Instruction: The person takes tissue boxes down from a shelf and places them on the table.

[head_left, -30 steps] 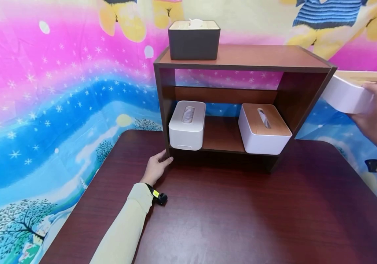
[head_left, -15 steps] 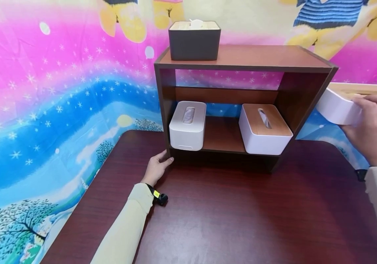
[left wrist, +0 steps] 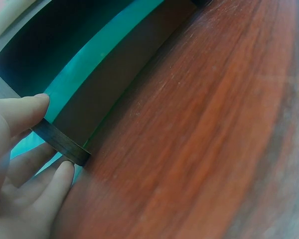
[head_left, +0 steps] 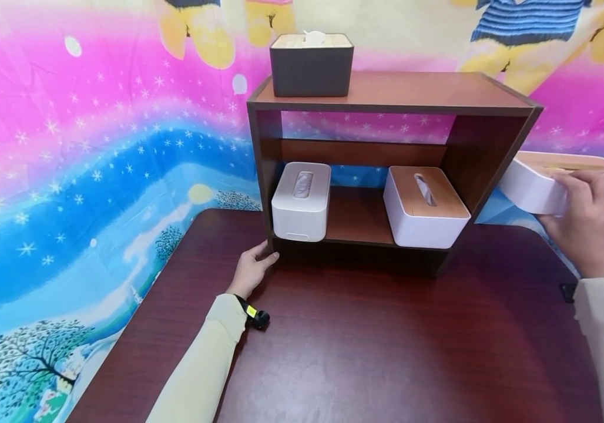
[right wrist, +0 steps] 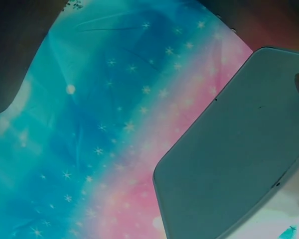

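At the right edge of the head view, my right hand (head_left: pixel 595 226) grips a white tissue box (head_left: pixel 532 185) with a light wooden lid, held in the air beside the shelf unit (head_left: pixel 408 88). In the right wrist view this box (right wrist: pixel 229 144) shows a broad flat side and a rounded corner. My left hand (head_left: pixel 249 270) pinches the lower front end of the unit's left side panel. The left wrist view has the thumb on one side of this panel (left wrist: pixel 62 142) and the fingers on the other. Part of the right hand's grip is hidden.
Inside the brown unit stand a plain white tissue box (head_left: pixel 302 202) at left and a white one with a wooden lid (head_left: pixel 426 205) at right. A dark grey tissue box (head_left: pixel 309 70) sits on top. The table (head_left: pixel 365 341) spreads in front; a patterned cloth (head_left: pixel 96 153) hangs behind.
My right hand has lowered the tissue box and brought it slightly left, closer to the shelf unit's right side. The left hand keeps its place at the panel.
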